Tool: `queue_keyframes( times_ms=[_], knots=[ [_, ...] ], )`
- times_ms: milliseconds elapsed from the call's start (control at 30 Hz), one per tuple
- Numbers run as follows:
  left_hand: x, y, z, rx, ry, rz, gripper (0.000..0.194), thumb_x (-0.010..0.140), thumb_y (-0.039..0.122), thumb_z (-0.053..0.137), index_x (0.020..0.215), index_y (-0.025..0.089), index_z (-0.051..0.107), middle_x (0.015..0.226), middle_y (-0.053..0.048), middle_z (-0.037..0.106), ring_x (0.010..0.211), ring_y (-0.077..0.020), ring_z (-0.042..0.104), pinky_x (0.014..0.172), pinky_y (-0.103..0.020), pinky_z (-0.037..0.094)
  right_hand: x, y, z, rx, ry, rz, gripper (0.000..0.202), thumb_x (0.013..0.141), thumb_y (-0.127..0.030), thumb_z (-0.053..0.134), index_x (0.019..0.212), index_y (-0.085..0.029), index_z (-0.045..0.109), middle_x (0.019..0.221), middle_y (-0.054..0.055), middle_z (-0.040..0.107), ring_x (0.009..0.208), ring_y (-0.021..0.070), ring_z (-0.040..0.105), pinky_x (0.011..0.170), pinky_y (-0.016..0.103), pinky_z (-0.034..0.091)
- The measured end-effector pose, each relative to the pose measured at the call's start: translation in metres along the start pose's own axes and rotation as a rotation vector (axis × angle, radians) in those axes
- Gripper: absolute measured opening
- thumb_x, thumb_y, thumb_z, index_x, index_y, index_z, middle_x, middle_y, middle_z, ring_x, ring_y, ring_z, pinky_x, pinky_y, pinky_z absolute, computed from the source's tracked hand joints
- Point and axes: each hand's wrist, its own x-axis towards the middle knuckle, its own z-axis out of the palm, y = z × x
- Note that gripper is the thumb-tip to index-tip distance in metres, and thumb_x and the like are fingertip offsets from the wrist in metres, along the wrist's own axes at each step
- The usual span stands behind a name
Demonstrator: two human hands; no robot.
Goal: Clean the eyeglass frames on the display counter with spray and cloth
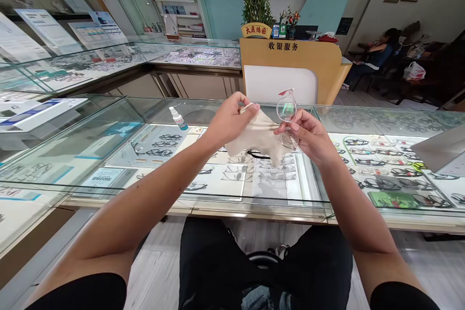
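My left hand (232,118) pinches the upper edge of a beige cloth (257,136), which hangs down over the glass counter. Clear-framed glasses (286,108) are held in my right hand (308,133), upright on end with one lens above the fingers and the other below. The cloth reaches across to the right fingertips beside the glasses. Behind the cloth's lower edge, a dark curved frame (258,155) partly shows. A white spray bottle (178,118) with a blue base is on the counter to the left.
The glass display counter (218,201) spans the view in front of my knees, with rows of glasses inside. A grey-white panel (443,147) juts in at the right. Beyond are a yellow desk (290,55) and a seated person (378,55).
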Motion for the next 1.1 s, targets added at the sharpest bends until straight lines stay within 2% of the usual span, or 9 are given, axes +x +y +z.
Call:
queue_keyframes(
  times_ms=[167, 267, 467, 600, 700, 833, 900, 1000, 1100],
  knots=[
    [-0.003, -0.01, -0.001, 0.086, -0.032, 0.038, 0.03, 0.101, 0.05, 0.071, 0.102, 0.026, 0.053, 0.081, 0.001, 0.065, 0.064, -0.0163, 0.053, 0.059, -0.029, 0.032, -0.001, 0.0, 0.0, -0.024, 0.005, 0.028, 0.038, 0.09, -0.056, 0.093, 0.089, -0.029, 0.067, 0.096, 0.0, 0.084, 0.099, 0.0225, 0.082, 0.106, 0.045, 0.063],
    [-0.005, -0.015, -0.004, 0.11, -0.104, 0.021, 0.036, 0.099, 0.054, 0.073, 0.112, 0.028, 0.052, 0.086, 0.001, 0.07, 0.064, -0.0174, 0.057, 0.058, -0.029, 0.035, -0.001, -0.002, 0.0, -0.027, 0.005, 0.034, 0.038, 0.09, -0.055, 0.093, 0.089, -0.028, 0.067, 0.096, 0.0, 0.084, 0.099, 0.0219, 0.082, 0.106, 0.042, 0.063],
    [-0.005, -0.02, -0.02, 0.049, -0.293, -0.001, 0.063, 0.08, 0.051, 0.093, 0.125, 0.028, 0.056, 0.098, -0.001, 0.078, 0.072, -0.0207, 0.07, 0.06, -0.028, 0.044, 0.0, -0.006, -0.005, -0.025, 0.008, 0.048, 0.039, 0.09, -0.056, 0.094, 0.09, -0.028, 0.066, 0.096, 0.0, 0.085, 0.099, 0.0229, 0.083, 0.103, 0.042, 0.063],
    [-0.005, -0.023, -0.031, -0.09, -0.394, -0.06, 0.055, 0.072, 0.05, 0.097, 0.114, 0.022, 0.074, 0.106, -0.008, 0.081, 0.083, -0.0236, 0.073, 0.065, -0.03, 0.049, -0.001, -0.009, -0.011, -0.019, 0.042, 0.037, 0.038, 0.091, -0.056, 0.093, 0.091, -0.029, 0.066, 0.097, 0.0, 0.084, 0.1, 0.0237, 0.082, 0.094, 0.04, 0.063],
    [-0.008, -0.032, -0.031, -0.189, -0.45, -0.105, 0.045, 0.07, 0.052, 0.1, 0.096, 0.02, 0.082, 0.097, -0.008, 0.08, 0.081, -0.0217, 0.069, 0.066, -0.03, 0.047, -0.001, -0.013, -0.014, -0.022, 0.074, 0.023, 0.043, 0.087, -0.059, 0.095, 0.09, -0.03, 0.064, 0.093, 0.0, 0.082, 0.095, 0.0244, 0.081, 0.086, 0.038, 0.062],
    [-0.018, -0.047, -0.018, -0.425, -0.318, -0.175, 0.054, 0.068, 0.059, 0.102, 0.099, 0.018, 0.084, 0.103, -0.011, 0.081, 0.092, -0.0226, 0.071, 0.077, -0.032, 0.053, 0.001, -0.014, -0.017, -0.047, 0.062, 0.059, 0.047, 0.085, -0.062, 0.096, 0.088, -0.029, 0.061, 0.093, 0.001, 0.082, 0.096, 0.0248, 0.079, 0.079, 0.036, 0.059],
    [-0.024, -0.051, -0.009, -0.499, -0.232, -0.195, 0.061, 0.07, 0.065, 0.1, 0.103, 0.017, 0.082, 0.103, -0.011, 0.08, 0.091, -0.0222, 0.07, 0.077, -0.032, 0.054, 0.003, -0.014, -0.019, -0.044, 0.039, 0.08, 0.046, 0.086, -0.06, 0.095, 0.087, -0.029, 0.062, 0.094, 0.002, 0.082, 0.099, 0.0243, 0.079, 0.077, 0.035, 0.058],
    [-0.03, -0.05, 0.0, -0.545, -0.149, -0.147, 0.065, 0.072, 0.07, 0.097, 0.108, 0.018, 0.079, 0.1, -0.008, 0.079, 0.087, -0.0207, 0.069, 0.074, -0.029, 0.053, 0.005, -0.015, -0.022, -0.023, 0.01, 0.099, 0.041, 0.09, -0.056, 0.093, 0.089, -0.028, 0.064, 0.097, 0.003, 0.083, 0.102, 0.0227, 0.079, 0.076, 0.032, 0.056],
    [-0.032, -0.048, 0.002, -0.52, -0.087, -0.065, 0.065, 0.075, 0.07, 0.096, 0.11, 0.019, 0.076, 0.099, -0.005, 0.076, 0.085, -0.0186, 0.067, 0.071, -0.026, 0.051, 0.006, -0.021, -0.024, -0.026, -0.007, 0.106, 0.04, 0.089, -0.055, 0.094, 0.091, -0.027, 0.066, 0.099, 0.003, 0.083, 0.1, 0.0228, 0.08, 0.077, 0.033, 0.056]
  ],
)
